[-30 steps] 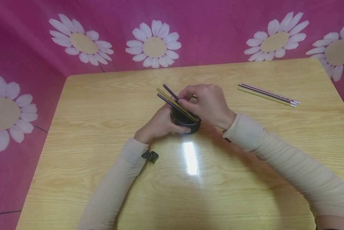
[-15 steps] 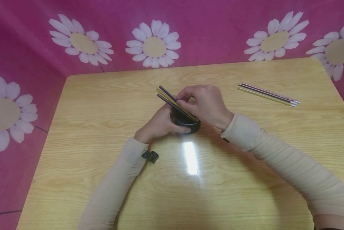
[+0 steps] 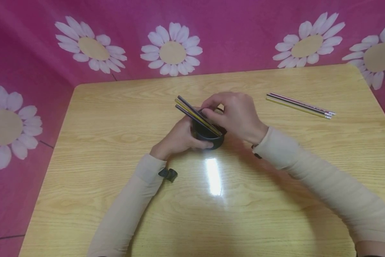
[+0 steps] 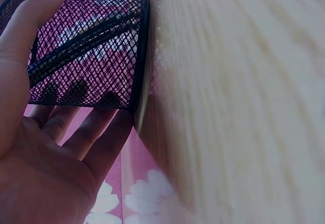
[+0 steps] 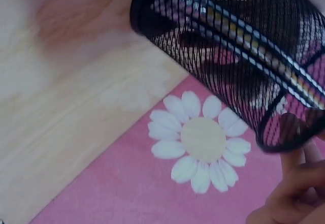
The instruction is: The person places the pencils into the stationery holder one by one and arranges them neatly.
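Pink flowered cloth (image 3: 231, 35) backs a wood-grained table (image 3: 260, 221). Head view: mid-table, the left hand (image 3: 179, 137) grips a black cup (image 3: 215, 143) of slanting pencils (image 3: 190, 112); the right hand (image 3: 235, 116) is at its top, grasp unclear; other pencils (image 3: 300, 104) lie right. Left wrist view: the left hand clasps the cup's side. Right wrist view: pencils show through mesh.

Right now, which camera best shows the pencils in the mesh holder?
Head view: three pencils lean out of the mesh holder, colours distinct. Left wrist shows them dark through mesh; right wrist also through mesh, but cropped.
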Demonstrator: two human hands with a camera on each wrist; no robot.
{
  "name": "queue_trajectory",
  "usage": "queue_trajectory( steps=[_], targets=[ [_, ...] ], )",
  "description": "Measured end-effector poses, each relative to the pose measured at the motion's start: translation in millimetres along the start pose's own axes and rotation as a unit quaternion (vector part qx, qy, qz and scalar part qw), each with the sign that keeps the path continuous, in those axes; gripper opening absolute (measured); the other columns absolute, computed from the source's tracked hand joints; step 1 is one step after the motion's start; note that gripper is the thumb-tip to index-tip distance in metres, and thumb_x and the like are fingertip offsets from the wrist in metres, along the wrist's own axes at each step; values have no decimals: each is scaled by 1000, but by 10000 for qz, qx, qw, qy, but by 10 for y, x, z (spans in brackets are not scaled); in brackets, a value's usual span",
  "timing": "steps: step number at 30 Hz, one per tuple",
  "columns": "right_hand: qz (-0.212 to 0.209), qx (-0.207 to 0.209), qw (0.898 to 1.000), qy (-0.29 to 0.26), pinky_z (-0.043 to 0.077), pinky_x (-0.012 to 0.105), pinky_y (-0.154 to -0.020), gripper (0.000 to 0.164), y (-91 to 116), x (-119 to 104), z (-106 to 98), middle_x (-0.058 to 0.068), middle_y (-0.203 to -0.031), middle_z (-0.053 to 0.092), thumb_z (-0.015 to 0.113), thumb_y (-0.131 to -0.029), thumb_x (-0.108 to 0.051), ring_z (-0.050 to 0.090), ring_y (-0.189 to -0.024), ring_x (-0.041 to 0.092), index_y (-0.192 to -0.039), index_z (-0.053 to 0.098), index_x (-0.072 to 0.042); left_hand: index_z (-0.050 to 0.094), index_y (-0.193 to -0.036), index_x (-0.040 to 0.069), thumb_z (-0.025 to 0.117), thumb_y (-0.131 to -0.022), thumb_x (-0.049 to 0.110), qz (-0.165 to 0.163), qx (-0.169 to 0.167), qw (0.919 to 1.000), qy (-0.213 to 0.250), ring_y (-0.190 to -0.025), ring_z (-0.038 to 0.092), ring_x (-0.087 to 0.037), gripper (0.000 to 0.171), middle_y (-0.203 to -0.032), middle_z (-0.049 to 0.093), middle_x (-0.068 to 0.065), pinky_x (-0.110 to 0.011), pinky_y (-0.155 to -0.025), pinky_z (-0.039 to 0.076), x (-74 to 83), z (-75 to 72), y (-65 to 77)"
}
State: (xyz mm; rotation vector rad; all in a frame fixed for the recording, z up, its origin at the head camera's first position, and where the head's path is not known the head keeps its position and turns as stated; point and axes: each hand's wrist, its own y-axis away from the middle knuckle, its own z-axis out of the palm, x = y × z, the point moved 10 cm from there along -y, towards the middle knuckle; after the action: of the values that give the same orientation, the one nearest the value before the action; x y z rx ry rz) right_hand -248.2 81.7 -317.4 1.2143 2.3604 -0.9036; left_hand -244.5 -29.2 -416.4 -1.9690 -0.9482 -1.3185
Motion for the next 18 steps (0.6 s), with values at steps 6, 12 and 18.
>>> queue_trajectory(
  steps=[6, 12, 18],
  targets=[
    [-44, 353, 9992, 165, 36, 32, -56, 10, 44, 68, -230, 5, -89, 80, 81, -98, -13, 51, -62, 17, -106, 85, -7, 45, -156, 6, 101, -75, 9, -94, 56, 9998, -156, -138, 54, -18, 98, -149, 61, -7, -35, -125, 31, -12, -14, -7],
    [0, 574, 9980, 277, 31, 27, -53, 8, 142, 175, -414, 2, -89, 80, 81, -99, -15, 44, -57, 14, -104, 86, -10, 46, -153, 3, 103, -72, 10, -124, 176, 9995, -237, -140, 53, -23, 99, -148, 60, -11, -37, -126, 30, -14, -33, 0],
    [90, 740, 9967, 311, 31, 23, -54, 7, 249, 311, -546, 1, -92, 81, 83, -97, -13, 45, -57, 14, -103, 86, -10, 48, -151, 2, 103, -70, 9, -138, 215, 9996, -145, -140, 54, -23, 98, -146, 61, -11, -36, -126, 30, -28, -28, 5]
  ],
)
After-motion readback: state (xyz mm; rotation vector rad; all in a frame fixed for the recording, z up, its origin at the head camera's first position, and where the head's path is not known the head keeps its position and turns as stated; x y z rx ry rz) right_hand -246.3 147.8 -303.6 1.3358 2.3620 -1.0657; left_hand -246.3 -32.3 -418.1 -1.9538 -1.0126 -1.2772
